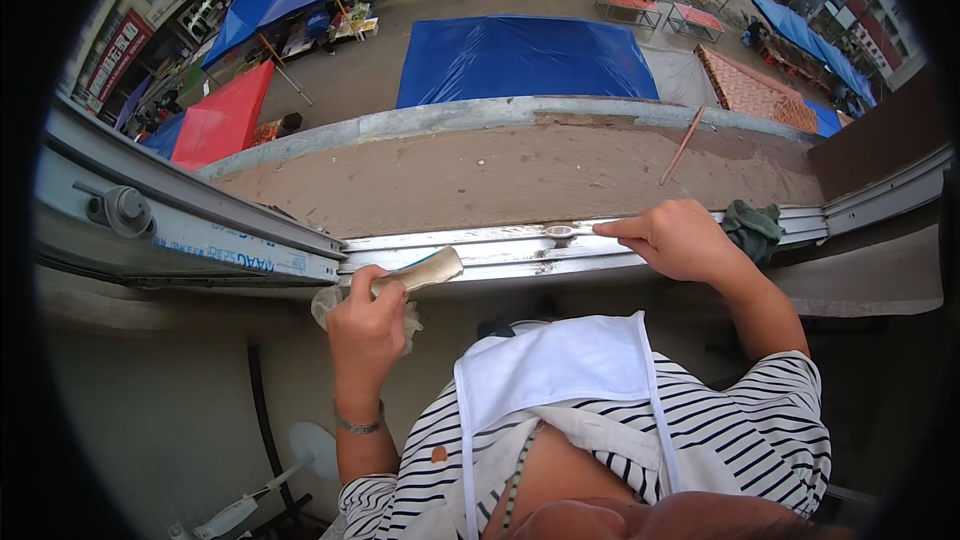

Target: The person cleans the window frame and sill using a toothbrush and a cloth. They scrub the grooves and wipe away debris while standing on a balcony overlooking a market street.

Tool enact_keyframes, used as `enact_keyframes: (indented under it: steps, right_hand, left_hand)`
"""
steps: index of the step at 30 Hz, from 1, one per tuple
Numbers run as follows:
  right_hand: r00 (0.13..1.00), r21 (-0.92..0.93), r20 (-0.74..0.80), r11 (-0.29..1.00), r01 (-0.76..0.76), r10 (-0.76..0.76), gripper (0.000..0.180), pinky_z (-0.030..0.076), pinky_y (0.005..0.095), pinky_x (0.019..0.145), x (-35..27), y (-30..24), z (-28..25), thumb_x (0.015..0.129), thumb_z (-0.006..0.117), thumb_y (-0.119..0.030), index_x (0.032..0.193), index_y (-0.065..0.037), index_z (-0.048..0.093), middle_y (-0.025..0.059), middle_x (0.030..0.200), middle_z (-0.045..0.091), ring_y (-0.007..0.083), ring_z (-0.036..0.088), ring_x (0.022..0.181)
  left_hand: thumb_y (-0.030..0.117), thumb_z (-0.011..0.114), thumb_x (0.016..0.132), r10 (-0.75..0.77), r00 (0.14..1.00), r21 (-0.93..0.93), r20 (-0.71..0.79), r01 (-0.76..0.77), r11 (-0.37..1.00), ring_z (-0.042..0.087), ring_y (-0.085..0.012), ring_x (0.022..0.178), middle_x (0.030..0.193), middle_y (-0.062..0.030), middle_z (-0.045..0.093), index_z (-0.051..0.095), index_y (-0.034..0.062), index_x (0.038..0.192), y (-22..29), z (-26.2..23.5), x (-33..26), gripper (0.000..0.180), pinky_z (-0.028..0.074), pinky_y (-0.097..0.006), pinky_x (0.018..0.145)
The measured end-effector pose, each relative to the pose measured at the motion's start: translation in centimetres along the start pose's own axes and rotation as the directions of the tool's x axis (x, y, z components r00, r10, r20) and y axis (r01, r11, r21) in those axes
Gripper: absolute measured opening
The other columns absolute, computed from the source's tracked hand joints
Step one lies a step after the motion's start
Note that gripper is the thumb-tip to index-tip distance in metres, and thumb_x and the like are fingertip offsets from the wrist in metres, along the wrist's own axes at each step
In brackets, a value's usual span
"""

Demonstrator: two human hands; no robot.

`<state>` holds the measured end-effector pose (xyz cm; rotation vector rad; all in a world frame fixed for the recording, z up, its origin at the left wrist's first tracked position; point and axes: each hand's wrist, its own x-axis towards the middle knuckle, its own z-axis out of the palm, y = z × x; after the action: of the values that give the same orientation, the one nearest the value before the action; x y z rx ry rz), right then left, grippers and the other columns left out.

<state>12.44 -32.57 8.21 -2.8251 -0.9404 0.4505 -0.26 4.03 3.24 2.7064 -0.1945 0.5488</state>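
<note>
My left hand (368, 328) is closed around a flat tan piece (432, 272) with a flared outer end; its exact kind is unclear. Thin whitish, see-through material (324, 306) bunches around the same hand. The tan piece hangs over the near side of the white sliding-window track (490, 250), close to its left end. My right hand (680, 238) points left over the track, index finger stretched out and the other fingers curled, with nothing visible in it. Just beyond that fingertip, a small round metal piece (562, 232) sits on the track, with dark dirt around it.
A dark green cloth (752, 232) lies over the track right of my right hand. A window sash with a round knob (124, 210) stands at left. Past the track lies a dusty ledge (480, 175) with a stick (682, 148); below are a street and blue tarps (525, 60).
</note>
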Motion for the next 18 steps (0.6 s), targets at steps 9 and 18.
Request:
enact_keyframes:
  steps: [9,18]
  right_hand:
    - [0.964,0.344,-0.161,0.928,-0.144,0.209,0.028,0.053,0.0439,0.068,-2.8,0.6,2.5,0.098,0.062,-0.023,0.123,-0.024,0.074,0.0153,0.080,0.071,0.0352,0.067,0.072]
    - [0.923,0.314,-0.195,0.913,-0.262,0.332,0.027,0.052,0.0434,0.067,-6.3,2.6,3.7,0.097,0.063,-0.024,0.121,-0.027,0.075,0.0139,0.079,0.071,0.0344,0.066,0.071]
  left_hand:
    - [0.007,0.069,0.082,0.179,0.969,-0.002,0.169,-0.181,0.984,0.064,-0.0324,0.062,0.103,-0.0145,0.063,0.065,0.0070,0.085,1.5,2.5,3.6,0.005,0.050,-0.042,0.054]
    - [0.007,0.068,0.081,0.200,0.935,0.118,0.294,-0.243,0.963,0.065,-0.0334,0.066,0.098,-0.0131,0.064,0.066,0.0069,0.083,2.6,3.3,6.1,0.003,0.051,-0.043,0.057]
